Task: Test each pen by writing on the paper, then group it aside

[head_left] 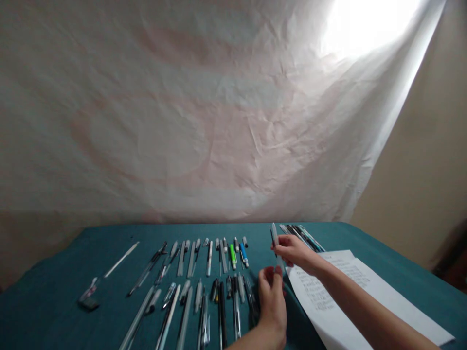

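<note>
My right hand (297,253) is closed around a pale clear pen (275,238), which points up and away over the teal table (54,296). My left hand (272,296) pinches the lower end of that same pen with its fingertips, just beside the left edge of a written sheet of paper (365,296). Several pens (204,282) lie in two rows to the left of my hands, among them a green one (232,256) and a blue one (243,254).
A small bunch of dark pens (302,236) lies behind my right hand. A long white stick (121,259) and a small dark object (88,303) sit at the far left. A creased white cloth (189,107) hangs behind the table.
</note>
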Action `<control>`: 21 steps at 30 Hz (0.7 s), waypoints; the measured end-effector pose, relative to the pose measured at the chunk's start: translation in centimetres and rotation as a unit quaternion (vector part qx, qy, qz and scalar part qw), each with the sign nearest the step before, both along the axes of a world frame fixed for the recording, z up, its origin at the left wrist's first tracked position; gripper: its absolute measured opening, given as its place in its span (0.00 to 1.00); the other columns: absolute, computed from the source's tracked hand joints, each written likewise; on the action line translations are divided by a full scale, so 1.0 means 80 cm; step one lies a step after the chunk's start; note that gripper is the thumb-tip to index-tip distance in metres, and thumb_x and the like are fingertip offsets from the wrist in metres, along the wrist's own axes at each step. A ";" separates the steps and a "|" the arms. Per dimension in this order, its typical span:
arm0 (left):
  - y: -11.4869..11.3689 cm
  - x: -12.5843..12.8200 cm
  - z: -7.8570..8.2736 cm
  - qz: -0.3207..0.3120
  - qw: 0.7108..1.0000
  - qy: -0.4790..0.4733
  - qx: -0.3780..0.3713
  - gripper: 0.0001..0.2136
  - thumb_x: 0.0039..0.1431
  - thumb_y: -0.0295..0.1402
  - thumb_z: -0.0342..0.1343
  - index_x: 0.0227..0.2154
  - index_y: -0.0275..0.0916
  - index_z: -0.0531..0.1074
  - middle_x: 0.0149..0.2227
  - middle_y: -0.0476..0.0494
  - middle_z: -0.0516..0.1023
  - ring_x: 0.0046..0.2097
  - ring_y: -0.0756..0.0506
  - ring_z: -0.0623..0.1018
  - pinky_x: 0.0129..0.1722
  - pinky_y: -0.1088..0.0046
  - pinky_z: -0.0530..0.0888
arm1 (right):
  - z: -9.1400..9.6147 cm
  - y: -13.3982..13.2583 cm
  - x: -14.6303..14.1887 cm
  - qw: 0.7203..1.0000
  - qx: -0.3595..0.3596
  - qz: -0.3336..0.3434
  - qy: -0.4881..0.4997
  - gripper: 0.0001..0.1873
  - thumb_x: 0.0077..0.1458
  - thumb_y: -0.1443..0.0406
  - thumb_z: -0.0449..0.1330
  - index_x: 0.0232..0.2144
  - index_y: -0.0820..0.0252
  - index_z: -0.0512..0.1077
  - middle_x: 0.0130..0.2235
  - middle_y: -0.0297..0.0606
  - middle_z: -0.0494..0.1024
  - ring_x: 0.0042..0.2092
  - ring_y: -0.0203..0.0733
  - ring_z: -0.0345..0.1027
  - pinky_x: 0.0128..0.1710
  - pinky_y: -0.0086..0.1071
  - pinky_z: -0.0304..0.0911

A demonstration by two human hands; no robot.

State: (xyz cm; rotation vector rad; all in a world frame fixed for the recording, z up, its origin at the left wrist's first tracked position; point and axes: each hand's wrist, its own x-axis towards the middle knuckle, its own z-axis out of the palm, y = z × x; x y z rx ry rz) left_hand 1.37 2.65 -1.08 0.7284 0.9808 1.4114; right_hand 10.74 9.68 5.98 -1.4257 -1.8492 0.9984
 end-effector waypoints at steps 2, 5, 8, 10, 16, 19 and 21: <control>-0.002 -0.001 0.003 -0.036 0.999 -0.001 0.029 0.15 0.52 0.44 0.52 0.35 0.37 0.68 0.34 0.44 0.72 0.34 0.47 0.69 0.33 0.75 0.63 | 0.002 -0.016 0.003 0.997 -0.034 0.013 0.074 0.07 0.44 0.66 0.52 0.27 0.64 0.66 0.18 0.25 0.60 0.15 0.25 0.50 0.13 0.21 0.48; -0.004 -0.001 0.006 -0.070 0.995 0.014 0.067 0.16 0.53 0.45 0.51 0.33 0.35 0.69 0.30 0.46 0.71 0.32 0.48 0.67 0.32 0.76 0.62 | -0.004 -0.033 0.007 0.994 -0.063 0.018 0.085 0.05 0.42 0.67 0.52 0.26 0.63 0.65 0.18 0.25 0.61 0.15 0.25 0.50 0.12 0.20 0.46; -0.004 0.000 0.008 -0.083 0.992 0.030 0.088 0.17 0.52 0.45 0.53 0.29 0.33 0.70 0.24 0.48 0.68 0.28 0.50 0.65 0.29 0.77 0.61 | -0.011 -0.039 0.015 0.994 -0.061 0.010 0.086 0.05 0.42 0.67 0.52 0.25 0.63 0.64 0.18 0.25 0.61 0.15 0.24 0.50 0.12 0.20 0.44; -0.005 0.002 0.011 -0.100 0.988 0.023 0.111 0.17 0.52 0.45 0.53 0.29 0.33 0.71 0.25 0.47 0.69 0.28 0.50 0.65 0.29 0.77 0.61 | -0.012 -0.040 0.022 0.993 -0.057 0.007 0.103 0.06 0.43 0.65 0.54 0.26 0.63 0.64 0.18 0.24 0.60 0.15 0.24 0.48 0.13 0.20 0.43; -0.007 0.010 0.016 -0.177 0.977 -0.040 0.114 0.14 0.47 0.35 0.60 0.35 0.34 0.69 0.32 0.43 0.73 0.32 0.49 0.70 0.32 0.77 0.65 | -0.009 -0.046 0.038 0.990 -0.056 0.016 0.131 0.11 0.44 0.60 0.56 0.27 0.63 0.64 0.20 0.27 0.64 0.17 0.25 0.51 0.15 0.21 0.47; -0.009 0.013 0.014 -0.199 0.974 -0.047 0.099 0.15 0.44 0.31 0.62 0.36 0.35 0.68 0.31 0.43 0.73 0.31 0.49 0.71 0.33 0.75 0.67 | -0.006 -0.050 0.039 0.990 -0.051 0.023 0.130 0.11 0.45 0.60 0.57 0.27 0.63 0.64 0.21 0.28 0.64 0.19 0.26 0.52 0.15 0.21 0.48; -0.011 0.014 0.010 -0.215 0.972 -0.025 0.090 0.15 0.42 0.29 0.62 0.35 0.34 0.69 0.31 0.43 0.73 0.32 0.48 0.71 0.34 0.74 0.67 | 0.001 -0.052 0.039 0.989 -0.038 0.005 0.143 0.11 0.46 0.60 0.58 0.26 0.63 0.64 0.20 0.26 0.61 0.18 0.25 0.49 0.15 0.21 0.45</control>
